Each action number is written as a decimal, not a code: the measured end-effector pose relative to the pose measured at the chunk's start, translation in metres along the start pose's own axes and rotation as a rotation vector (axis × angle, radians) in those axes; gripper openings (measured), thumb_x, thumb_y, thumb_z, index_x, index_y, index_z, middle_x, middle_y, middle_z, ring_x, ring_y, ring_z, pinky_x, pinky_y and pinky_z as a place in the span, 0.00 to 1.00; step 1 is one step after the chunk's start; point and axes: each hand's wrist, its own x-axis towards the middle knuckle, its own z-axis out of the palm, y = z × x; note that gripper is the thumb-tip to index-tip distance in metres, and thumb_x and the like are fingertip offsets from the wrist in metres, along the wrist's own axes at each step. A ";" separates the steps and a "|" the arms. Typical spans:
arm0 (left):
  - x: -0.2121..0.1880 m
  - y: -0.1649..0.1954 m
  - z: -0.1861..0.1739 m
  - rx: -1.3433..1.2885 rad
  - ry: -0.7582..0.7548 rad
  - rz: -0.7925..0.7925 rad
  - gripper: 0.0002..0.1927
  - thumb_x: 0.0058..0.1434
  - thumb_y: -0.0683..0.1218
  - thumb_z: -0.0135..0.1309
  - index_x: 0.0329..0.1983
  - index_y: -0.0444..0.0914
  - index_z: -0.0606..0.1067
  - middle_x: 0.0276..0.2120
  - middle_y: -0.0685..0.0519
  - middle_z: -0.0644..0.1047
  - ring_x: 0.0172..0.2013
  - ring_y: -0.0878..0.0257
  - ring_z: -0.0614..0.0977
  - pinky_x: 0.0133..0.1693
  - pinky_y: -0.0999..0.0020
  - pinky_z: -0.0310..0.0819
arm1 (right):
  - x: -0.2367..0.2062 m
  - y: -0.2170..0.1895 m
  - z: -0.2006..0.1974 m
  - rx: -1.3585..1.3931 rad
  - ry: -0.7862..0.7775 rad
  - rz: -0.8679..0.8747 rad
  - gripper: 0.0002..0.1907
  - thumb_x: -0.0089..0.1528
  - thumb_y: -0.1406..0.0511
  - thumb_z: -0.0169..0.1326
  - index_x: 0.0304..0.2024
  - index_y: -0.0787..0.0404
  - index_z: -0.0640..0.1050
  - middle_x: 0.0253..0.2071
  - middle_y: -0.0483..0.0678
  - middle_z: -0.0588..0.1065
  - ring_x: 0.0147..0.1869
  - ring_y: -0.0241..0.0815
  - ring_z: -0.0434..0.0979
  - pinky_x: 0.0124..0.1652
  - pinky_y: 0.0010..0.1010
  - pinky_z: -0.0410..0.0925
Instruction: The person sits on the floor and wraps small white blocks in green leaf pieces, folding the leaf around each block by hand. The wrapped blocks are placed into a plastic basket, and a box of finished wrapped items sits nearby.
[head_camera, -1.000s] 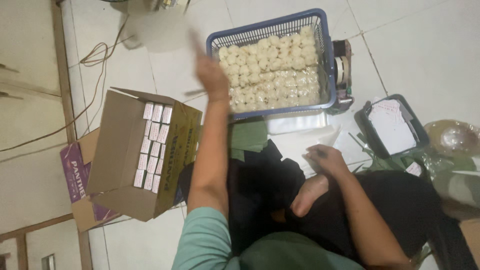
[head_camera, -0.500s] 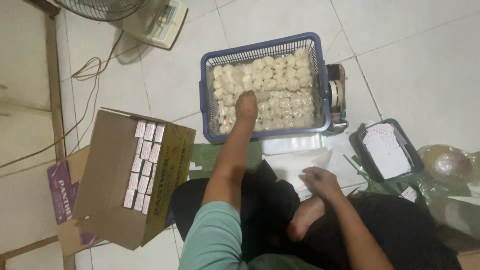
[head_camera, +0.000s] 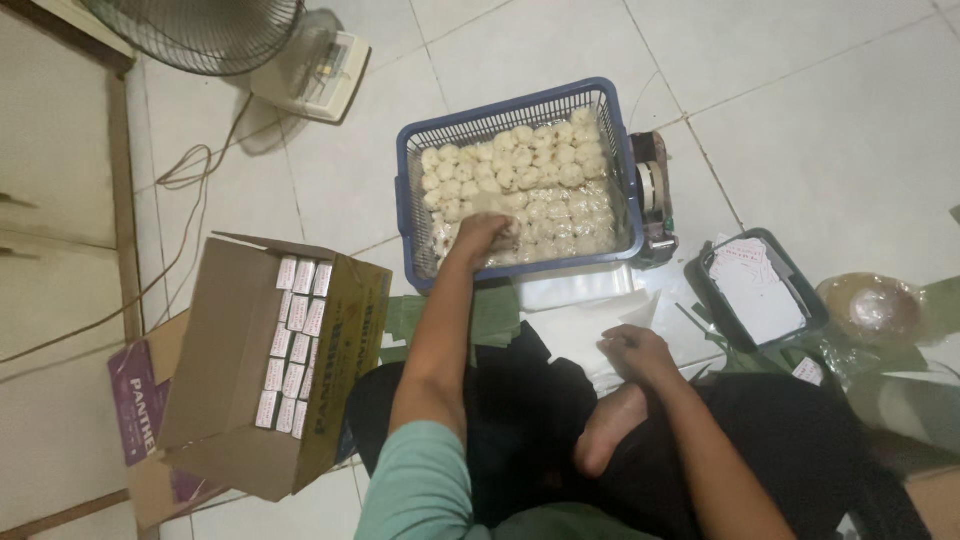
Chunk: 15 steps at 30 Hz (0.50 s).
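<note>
Blue plastic basket of pale round buns sits ahead on the tiles; my left hand closes on one, my right hand rests curled, empty.

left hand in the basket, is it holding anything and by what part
The left hand rests on the white buns in the basket; whether its fingers grip one cannot be told.

Left hand among buns in blue basket.
</note>
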 end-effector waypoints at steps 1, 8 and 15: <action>-0.008 -0.002 0.001 -0.090 -0.056 0.057 0.14 0.60 0.39 0.59 0.47 0.27 0.74 0.42 0.41 0.79 0.40 0.48 0.84 0.42 0.53 0.84 | -0.002 -0.001 0.000 -0.029 0.029 -0.024 0.21 0.56 0.52 0.62 0.47 0.53 0.86 0.41 0.53 0.84 0.45 0.47 0.84 0.48 0.36 0.74; -0.112 -0.036 0.007 -0.137 -0.099 0.032 0.16 0.60 0.41 0.56 0.52 0.35 0.72 0.48 0.40 0.79 0.43 0.48 0.84 0.46 0.55 0.84 | -0.040 -0.020 0.000 -0.291 0.440 -0.528 0.10 0.62 0.59 0.58 0.41 0.52 0.86 0.41 0.47 0.84 0.49 0.47 0.82 0.58 0.44 0.65; -0.203 -0.111 0.034 -0.289 -0.373 0.103 0.14 0.69 0.40 0.58 0.55 0.34 0.71 0.50 0.42 0.76 0.49 0.53 0.81 0.49 0.56 0.79 | -0.129 -0.076 0.012 -0.177 0.384 -1.015 0.29 0.59 0.71 0.58 0.64 0.60 0.74 0.66 0.56 0.72 0.63 0.60 0.73 0.60 0.38 0.66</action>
